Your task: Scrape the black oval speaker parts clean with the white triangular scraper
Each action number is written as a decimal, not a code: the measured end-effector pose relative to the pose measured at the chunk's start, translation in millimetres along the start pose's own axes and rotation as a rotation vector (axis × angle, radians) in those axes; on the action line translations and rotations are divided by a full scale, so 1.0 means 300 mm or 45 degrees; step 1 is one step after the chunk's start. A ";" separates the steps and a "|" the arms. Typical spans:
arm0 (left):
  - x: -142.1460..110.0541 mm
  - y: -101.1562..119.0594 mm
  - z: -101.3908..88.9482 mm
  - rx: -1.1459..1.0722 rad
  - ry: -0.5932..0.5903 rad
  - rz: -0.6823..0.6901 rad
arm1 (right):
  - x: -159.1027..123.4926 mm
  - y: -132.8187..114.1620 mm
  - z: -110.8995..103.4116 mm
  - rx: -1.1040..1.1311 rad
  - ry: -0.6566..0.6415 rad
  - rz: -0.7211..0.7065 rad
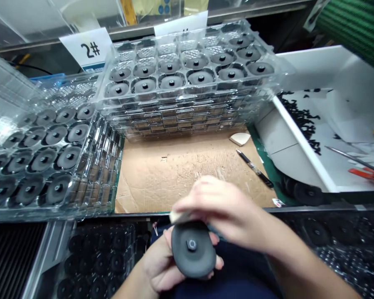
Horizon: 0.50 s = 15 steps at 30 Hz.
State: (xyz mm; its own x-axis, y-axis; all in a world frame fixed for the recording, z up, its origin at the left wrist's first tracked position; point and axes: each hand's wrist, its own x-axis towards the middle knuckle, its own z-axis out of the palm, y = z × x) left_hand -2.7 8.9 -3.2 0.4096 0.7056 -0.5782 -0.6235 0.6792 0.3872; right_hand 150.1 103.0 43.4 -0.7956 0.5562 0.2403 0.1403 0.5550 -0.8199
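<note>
My left hand (162, 265) cups a dark grey rubber disc (193, 254) with a small hub in its middle, low in the view and near my lap. Above the disc's far edge my right hand (224, 209) is blurred, its fingers pinched on a small pale piece (178, 216) that touches the disc's rim. Both hands hover just in front of a worn cardboard sheet (180, 170) on the bench.
Stacks of clear plastic trays (187, 70) with several grey discs stand behind the cardboard, and more trays (40, 153) lie at the left. A white bin (302, 137) with black scraps, tweezers and orange cutters sits right. A black pen (255, 168) and pale wedge (240, 138) lie on the cardboard's right side.
</note>
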 end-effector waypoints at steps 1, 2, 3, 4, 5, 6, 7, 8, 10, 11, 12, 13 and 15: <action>0.000 0.011 0.008 -0.102 -0.069 -0.097 | -0.015 0.031 -0.002 0.001 0.076 0.147; -0.001 0.024 0.015 -0.213 -0.129 -0.159 | -0.033 0.065 0.002 0.000 0.141 0.291; -0.002 0.035 0.021 -0.286 -0.153 -0.189 | -0.055 0.102 0.015 -0.003 0.188 0.418; -0.002 0.044 0.024 -0.328 -0.158 -0.185 | -0.079 0.140 0.037 -0.007 0.214 0.516; -0.002 0.051 0.023 -0.332 -0.154 -0.169 | -0.104 0.176 0.066 -0.016 0.234 0.582; 0.000 0.054 0.020 -0.330 -0.150 -0.156 | -0.129 0.210 0.101 -0.039 0.260 0.628; 0.003 0.055 0.014 -0.331 -0.153 -0.145 | -0.153 0.238 0.138 -0.073 0.292 0.668; 0.006 0.054 0.005 -0.340 -0.170 -0.132 | -0.176 0.259 0.175 -0.111 0.326 0.705; 0.014 0.050 -0.013 -0.356 -0.213 -0.098 | -0.214 0.282 0.238 -0.179 0.399 0.776; 0.018 0.048 -0.020 -0.356 -0.225 -0.081 | -0.229 0.286 0.262 -0.206 0.427 0.803; 0.022 0.047 -0.025 -0.349 -0.229 -0.063 | -0.241 0.286 0.280 -0.227 0.446 0.820; 0.025 0.047 -0.026 -0.336 -0.222 -0.050 | -0.250 0.287 0.292 -0.243 0.459 0.828; 0.031 0.049 -0.019 -0.300 -0.196 -0.023 | -0.259 0.293 0.299 -0.267 0.484 0.829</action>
State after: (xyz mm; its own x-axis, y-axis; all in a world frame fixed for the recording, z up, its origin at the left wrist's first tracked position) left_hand -12.0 24.2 -6.8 0.5071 0.7287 -0.4602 -0.7457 0.6387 0.1896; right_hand 171.3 52.9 -93.9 -0.2637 0.9626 -0.0628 0.6478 0.1285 -0.7509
